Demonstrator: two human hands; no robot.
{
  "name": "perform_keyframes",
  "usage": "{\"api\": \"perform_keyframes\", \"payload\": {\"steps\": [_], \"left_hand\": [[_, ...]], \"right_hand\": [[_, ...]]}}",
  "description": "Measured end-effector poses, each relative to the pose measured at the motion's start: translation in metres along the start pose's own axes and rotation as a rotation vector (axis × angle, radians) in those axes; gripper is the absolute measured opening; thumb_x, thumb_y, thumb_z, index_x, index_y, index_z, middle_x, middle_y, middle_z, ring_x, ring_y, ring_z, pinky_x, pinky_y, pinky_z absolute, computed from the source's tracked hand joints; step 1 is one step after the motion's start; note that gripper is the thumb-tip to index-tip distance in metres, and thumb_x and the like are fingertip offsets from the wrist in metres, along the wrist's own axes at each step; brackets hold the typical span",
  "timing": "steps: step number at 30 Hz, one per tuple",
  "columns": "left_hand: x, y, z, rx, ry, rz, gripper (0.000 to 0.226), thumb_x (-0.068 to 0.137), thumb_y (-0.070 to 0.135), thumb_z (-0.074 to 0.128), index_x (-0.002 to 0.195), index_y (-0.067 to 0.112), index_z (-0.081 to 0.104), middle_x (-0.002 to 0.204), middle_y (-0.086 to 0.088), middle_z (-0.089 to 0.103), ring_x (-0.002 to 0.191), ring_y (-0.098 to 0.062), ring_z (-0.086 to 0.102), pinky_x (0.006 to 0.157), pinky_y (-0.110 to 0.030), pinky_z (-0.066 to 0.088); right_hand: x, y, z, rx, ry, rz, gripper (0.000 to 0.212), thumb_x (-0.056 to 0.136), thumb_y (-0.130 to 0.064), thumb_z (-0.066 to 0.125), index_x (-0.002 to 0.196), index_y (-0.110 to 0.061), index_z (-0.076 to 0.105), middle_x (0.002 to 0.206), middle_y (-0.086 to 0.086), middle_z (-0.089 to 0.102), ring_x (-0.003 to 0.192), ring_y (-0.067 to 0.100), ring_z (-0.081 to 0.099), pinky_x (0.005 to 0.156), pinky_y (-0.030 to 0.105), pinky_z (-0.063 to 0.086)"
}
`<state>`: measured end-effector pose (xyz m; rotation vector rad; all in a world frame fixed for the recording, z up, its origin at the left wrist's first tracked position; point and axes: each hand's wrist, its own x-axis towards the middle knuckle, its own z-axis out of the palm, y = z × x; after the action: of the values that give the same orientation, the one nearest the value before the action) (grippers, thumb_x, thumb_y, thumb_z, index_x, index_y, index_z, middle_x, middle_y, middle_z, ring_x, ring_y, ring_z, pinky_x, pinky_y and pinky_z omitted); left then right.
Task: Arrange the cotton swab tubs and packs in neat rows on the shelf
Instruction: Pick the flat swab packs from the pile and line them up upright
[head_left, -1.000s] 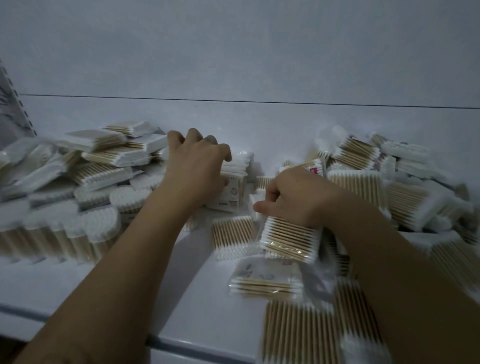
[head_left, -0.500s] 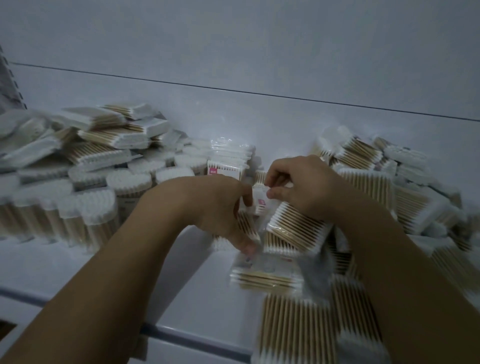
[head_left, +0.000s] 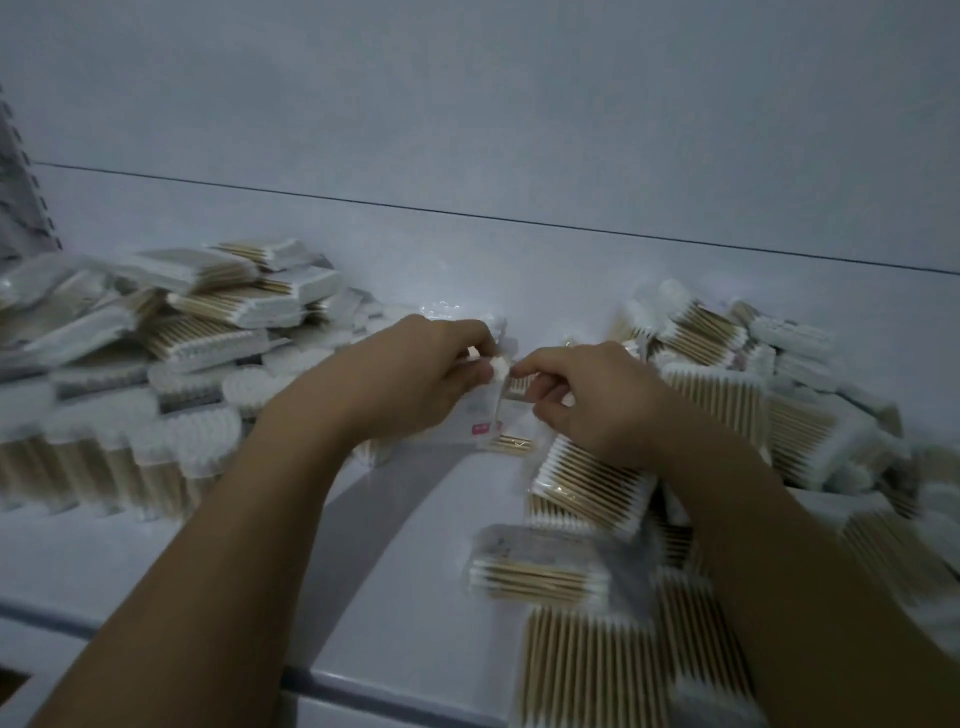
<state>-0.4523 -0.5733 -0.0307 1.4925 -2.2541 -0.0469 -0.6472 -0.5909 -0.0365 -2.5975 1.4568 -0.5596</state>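
Two hands meet over the middle of the white shelf (head_left: 415, 597): the grip of the left hand (head_left: 415, 374) and of the right hand (head_left: 597, 400) is narrow, each pinching the top of one small pack (head_left: 485, 415) with a pink label. Round tubs (head_left: 202, 431) stand in a row at the near left, with flat packs (head_left: 234, 301) stacked behind them. A loose heap of packs (head_left: 727, 395) lies at the right.

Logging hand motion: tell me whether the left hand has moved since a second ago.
Yes. The left hand has shifted right, away from the upright tubs, and now meets the right hand on a small pack.
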Motion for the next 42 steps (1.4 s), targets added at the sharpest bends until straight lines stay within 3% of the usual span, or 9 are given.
{"api": "perform_keyframes", "payload": {"steps": [9, 14, 17, 23, 27, 29, 32, 37, 42], "left_hand": [[0.009, -0.005, 0.001, -0.227, 0.327, 0.138, 0.018, 0.098, 0.021, 0.055, 0.111, 0.024, 0.067, 0.093, 0.010, 0.068, 0.083, -0.005, 0.062, 0.071, -0.011, 0.047], [0.008, -0.003, 0.001, -0.532, 0.480, 0.141, 0.021, 0.099, 0.021, 0.047, 0.116, 0.028, 0.057, 0.090, 0.007, 0.065, 0.082, -0.009, 0.065, 0.069, -0.025, 0.055], [0.007, -0.005, 0.002, -0.448, 0.448, 0.125, 0.025, 0.102, 0.016, 0.044, 0.124, 0.026, 0.053, 0.092, 0.004, 0.063, 0.087, -0.003, 0.063, 0.068, -0.019, 0.053], [0.006, -0.013, -0.008, -0.251, 0.383, 0.114, 0.038, 0.092, 0.018, 0.061, 0.128, 0.028, 0.052, 0.137, 0.012, 0.045, 0.109, 0.008, 0.043, 0.088, -0.005, 0.035], [0.004, -0.005, -0.007, -0.212, 0.297, 0.173, 0.061, 0.088, 0.030, 0.066, 0.142, 0.038, 0.039, 0.132, 0.018, 0.048, 0.112, 0.008, 0.046, 0.088, -0.006, 0.035], [0.006, 0.000, -0.003, -0.106, 0.251, 0.171, 0.064, 0.084, 0.038, 0.071, 0.141, 0.037, 0.042, 0.127, 0.011, 0.056, 0.114, -0.006, 0.049, 0.091, -0.021, 0.038], [0.008, 0.000, -0.001, -0.110, 0.214, 0.140, 0.056, 0.079, 0.031, 0.078, 0.131, 0.031, 0.055, 0.110, 0.007, 0.065, 0.103, -0.011, 0.058, 0.082, -0.016, 0.039], [0.009, -0.008, 0.001, 0.004, 0.182, 0.047, 0.046, 0.085, 0.015, 0.072, 0.126, 0.028, 0.059, 0.107, 0.004, 0.064, 0.098, -0.015, 0.058, 0.076, -0.019, 0.035], [0.008, -0.018, 0.000, 0.115, 0.189, -0.027, 0.020, 0.088, 0.021, 0.066, 0.106, 0.030, 0.065, 0.110, 0.010, 0.066, 0.110, -0.014, 0.053, 0.096, -0.030, 0.027]], "right_hand": [[0.000, -0.007, 0.001, 0.139, 0.061, 0.001, 0.027, 0.081, -0.044, 0.073, 0.104, -0.036, 0.061, 0.089, -0.016, 0.065, 0.084, 0.004, 0.063, 0.079, 0.026, 0.052], [0.003, -0.010, 0.001, 0.328, 0.254, 0.059, 0.023, 0.083, -0.032, 0.075, 0.097, -0.032, 0.058, 0.085, -0.018, 0.066, 0.075, -0.004, 0.062, 0.063, 0.010, 0.046], [0.007, -0.007, 0.004, 0.617, 0.431, 0.143, 0.030, 0.080, -0.018, 0.079, 0.098, -0.028, 0.057, 0.080, -0.010, 0.068, 0.066, -0.001, 0.063, 0.063, 0.019, 0.052], [0.010, -0.002, -0.002, 0.735, 0.630, 0.096, 0.027, 0.078, -0.007, 0.078, 0.096, -0.018, 0.061, 0.081, -0.008, 0.062, 0.070, 0.001, 0.057, 0.065, 0.015, 0.052], [0.007, -0.008, 0.004, 0.524, 0.516, 0.019, 0.022, 0.077, -0.010, 0.079, 0.091, -0.023, 0.068, 0.078, -0.012, 0.063, 0.070, 0.001, 0.056, 0.067, 0.011, 0.049], [0.008, -0.013, 0.007, 0.433, 0.460, -0.033, 0.022, 0.075, -0.010, 0.079, 0.088, -0.025, 0.070, 0.074, -0.015, 0.062, 0.071, 0.000, 0.057, 0.067, 0.009, 0.046], [0.009, -0.018, 0.010, 0.424, 0.397, -0.043, 0.024, 0.074, -0.011, 0.081, 0.093, -0.023, 0.071, 0.076, -0.015, 0.064, 0.073, 0.001, 0.060, 0.070, 0.010, 0.048], [0.004, -0.016, 0.010, 0.204, 0.128, 0.080, 0.068, 0.078, -0.034, 0.079, 0.135, -0.030, 0.042, 0.113, -0.012, 0.060, 0.103, 0.010, 0.060, 0.089, 0.028, 0.048], [0.002, -0.018, 0.010, -0.255, -0.338, 0.137, 0.051, 0.094, -0.053, 0.051, 0.142, -0.035, 0.048, 0.144, -0.004, 0.050, 0.130, 0.019, 0.046, 0.106, 0.032, 0.035]]}}
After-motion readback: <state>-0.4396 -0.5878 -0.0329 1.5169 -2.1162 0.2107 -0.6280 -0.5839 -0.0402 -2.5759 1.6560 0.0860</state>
